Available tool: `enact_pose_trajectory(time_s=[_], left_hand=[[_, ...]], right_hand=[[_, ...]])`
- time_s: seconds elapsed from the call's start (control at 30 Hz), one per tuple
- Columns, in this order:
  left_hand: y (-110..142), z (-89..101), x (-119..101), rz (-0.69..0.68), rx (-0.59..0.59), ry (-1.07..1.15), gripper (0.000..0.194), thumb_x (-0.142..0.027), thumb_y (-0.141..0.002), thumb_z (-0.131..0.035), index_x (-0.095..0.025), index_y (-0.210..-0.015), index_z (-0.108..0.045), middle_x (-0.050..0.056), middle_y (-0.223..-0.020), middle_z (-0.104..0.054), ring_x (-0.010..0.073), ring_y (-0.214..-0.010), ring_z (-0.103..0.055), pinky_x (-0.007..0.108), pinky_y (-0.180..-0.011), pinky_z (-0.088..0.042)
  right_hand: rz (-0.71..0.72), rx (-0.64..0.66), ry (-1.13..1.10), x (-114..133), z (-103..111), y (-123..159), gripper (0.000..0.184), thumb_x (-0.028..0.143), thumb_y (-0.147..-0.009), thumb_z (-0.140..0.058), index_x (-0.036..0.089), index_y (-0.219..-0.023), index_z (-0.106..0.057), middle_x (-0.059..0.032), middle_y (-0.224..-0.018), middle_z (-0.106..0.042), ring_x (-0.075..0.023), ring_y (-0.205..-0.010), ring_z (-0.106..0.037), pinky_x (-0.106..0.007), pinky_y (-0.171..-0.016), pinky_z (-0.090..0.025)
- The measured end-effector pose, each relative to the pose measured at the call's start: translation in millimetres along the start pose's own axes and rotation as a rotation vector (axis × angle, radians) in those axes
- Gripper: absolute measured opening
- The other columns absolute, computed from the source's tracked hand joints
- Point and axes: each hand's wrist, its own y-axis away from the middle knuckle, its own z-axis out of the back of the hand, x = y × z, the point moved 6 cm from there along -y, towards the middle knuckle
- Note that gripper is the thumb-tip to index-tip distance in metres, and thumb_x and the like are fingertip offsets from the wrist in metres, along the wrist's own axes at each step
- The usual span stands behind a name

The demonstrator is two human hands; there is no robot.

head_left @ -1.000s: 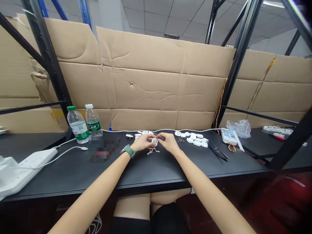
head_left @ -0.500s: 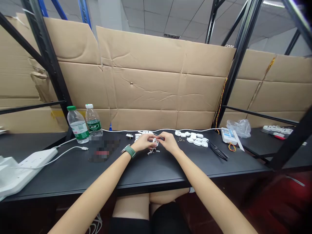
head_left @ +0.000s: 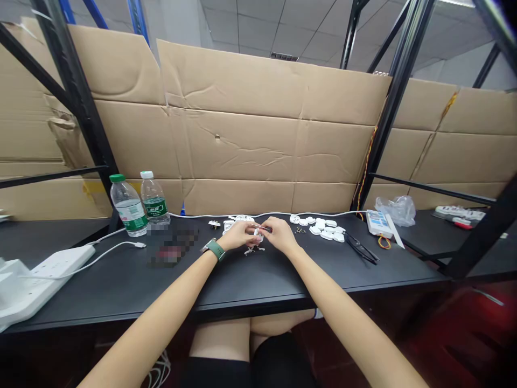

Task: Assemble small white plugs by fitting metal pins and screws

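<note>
Two bottles at the left, a small white piece between two hands

At the middle of the tabletop (head_left: 258, 285), the left hand (head_left: 242, 235) pinches a small white piece (head_left: 258, 236) in its fingertips. The right hand (head_left: 281, 235), its fingertips closed on a thin tool (head_left: 262, 228), meets it there; whether the tip touches the piece cannot be told. White branching bits (head_left: 253, 250) lie just below the left hand.

Two clear plastic bottles stand upright and capped near the cardboard (head_left: 242, 151). The nearer, green-capped bottle (head_left: 128, 209) wears a white and green label; the white-capped bottle (head_left: 153, 200), just behind it to the right, has a green one. How much liquid either holds cannot be made out.

Far right, a crumpled transparent bag (head_left: 398, 211) sits behind a white device (head_left: 378, 222); its contents are unclear. Between that device and the right hand lie loose white casings (head_left: 327, 233), small brass-coloured parts (head_left: 299, 230) and a dark slender tool (head_left: 361, 250), all directly on the tabletop.
</note>
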Motion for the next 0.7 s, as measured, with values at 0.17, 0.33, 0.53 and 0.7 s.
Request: enact_pose_trajectory(time_s=[0.17,0.33,0.53,0.7], left_hand=[[-1,2.3,3,0.009,-0.017,-0.027,0.051,-0.038,-0.073,-0.085,-0.017,-0.116,-0.069,0.009,-0.102,-0.077,0.0233,-0.088,-0.076,0.030,-0.068,-0.062],[-2,3.3,4,-0.015,-0.012,-0.077,0.045,-0.036,-0.075,-0.082,-0.018,-0.115,-0.072,0.008,-0.100,-0.077,0.0246,-0.090,-0.075,0.031,-0.069,-0.062],[-1,2.1,1,-0.007,-0.002,-0.080,0.047,-0.038,-0.074,-0.083,-0.018,-0.115,-0.073,0.007,-0.099,-0.076,0.0210,-0.083,-0.075,0.029,-0.068,-0.062],[2,3.4,-3,0.015,-0.026,-0.047,0.049,-0.040,-0.074,-0.084,-0.018,-0.116,-0.071,0.010,-0.111,-0.076,0.0231,-0.091,-0.075,0.032,-0.072,-0.063]], right_hand=[[0.020,-0.001,0.076,4,3,2,0.012,0.029,-0.093,-0.072,0.022,-0.085,-0.075,-0.0024,-0.085,-0.067,-0.0155,-0.078,-0.059,-0.026,-0.072,-0.040],[0.030,0.024,0.158,8,4,2,0.015,0.032,-0.096,-0.068,0.023,-0.086,-0.075,-0.0034,-0.087,-0.065,-0.0160,-0.079,-0.059,-0.026,-0.068,-0.038],[0.047,0.047,0.190,14,5,3,0.014,0.028,-0.096,-0.065,0.022,-0.086,-0.073,-0.0043,-0.089,-0.066,-0.0163,-0.079,-0.059,-0.026,-0.066,-0.037],[0.052,0.058,0.148,14,7,5,0.005,0.022,-0.092,-0.066,0.022,-0.091,-0.071,-0.0037,-0.097,-0.067,-0.0156,-0.082,-0.059,-0.025,-0.068,-0.039]])
